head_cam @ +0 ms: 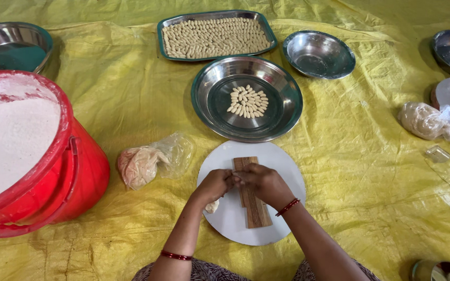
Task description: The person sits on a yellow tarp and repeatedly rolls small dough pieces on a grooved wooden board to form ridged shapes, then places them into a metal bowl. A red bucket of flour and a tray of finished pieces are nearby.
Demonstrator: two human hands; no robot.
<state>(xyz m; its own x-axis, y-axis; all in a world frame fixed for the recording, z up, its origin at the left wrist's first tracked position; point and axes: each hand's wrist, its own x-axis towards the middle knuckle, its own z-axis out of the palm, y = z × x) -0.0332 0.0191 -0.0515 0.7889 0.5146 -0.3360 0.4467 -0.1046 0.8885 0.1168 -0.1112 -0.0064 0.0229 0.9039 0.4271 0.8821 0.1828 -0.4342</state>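
A ridged wooden board (254, 208) lies on a round white plate (282, 164) on the yellow sheet. My right hand (264, 183) rests over the board's upper part, fingers curled and meeting my left hand (213, 186). My left hand is closed on a lump of pale dough (212, 206) that sticks out below the palm. Whatever sits between my fingertips is hidden. Beyond the plate stands a round steel dish (212, 101) with several small shaped dough pieces (248, 101) in its middle.
A rectangular steel tray (164, 21) full of shaped pieces sits at the back, an empty steel bowl (319, 54) beside it. A plastic bag of dough (140, 165) lies left of the plate. A red bucket of white flour (74, 177) stands at left. Another dough bag (424, 120) lies right.
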